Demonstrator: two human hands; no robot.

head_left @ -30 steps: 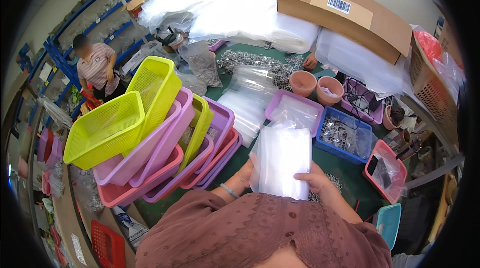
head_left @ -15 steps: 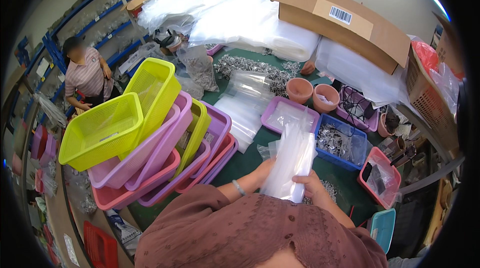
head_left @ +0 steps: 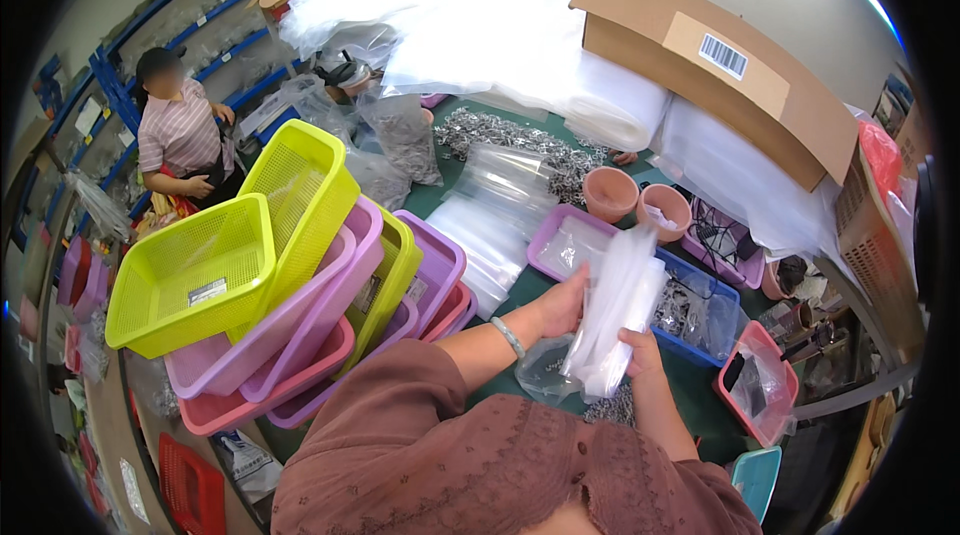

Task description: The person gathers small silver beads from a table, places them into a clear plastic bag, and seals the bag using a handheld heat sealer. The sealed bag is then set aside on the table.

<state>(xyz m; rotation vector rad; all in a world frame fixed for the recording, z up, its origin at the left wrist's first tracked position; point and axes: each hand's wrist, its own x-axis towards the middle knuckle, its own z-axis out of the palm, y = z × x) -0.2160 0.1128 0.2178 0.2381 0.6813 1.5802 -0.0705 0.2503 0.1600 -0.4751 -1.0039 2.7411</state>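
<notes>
A bundle of long clear plastic bags stands tilted between my hands, above the green table. My left hand grips its left side, fingertips partly hidden by the plastic. On the lower right side my right hand is closed, thumb lying over the front. Below my left hand, a loose crumpled clear bag hangs or lies against the bundle; I cannot tell which. Small metal parts lie partly hidden under the bundle. Just beyond it are a purple tray with flat clear bags and a blue basket of metal pieces.
Stacked baskets rise on my left. More clear bags and a pile of metal parts lie ahead. Two terracotta-coloured pots, a pink basket and a cardboard box stand at right. Another person stands far left.
My hands and the bundle have moved right. My left forearm reaches out further, and the loose bag now shows below my left hand. The view has shifted slightly.
</notes>
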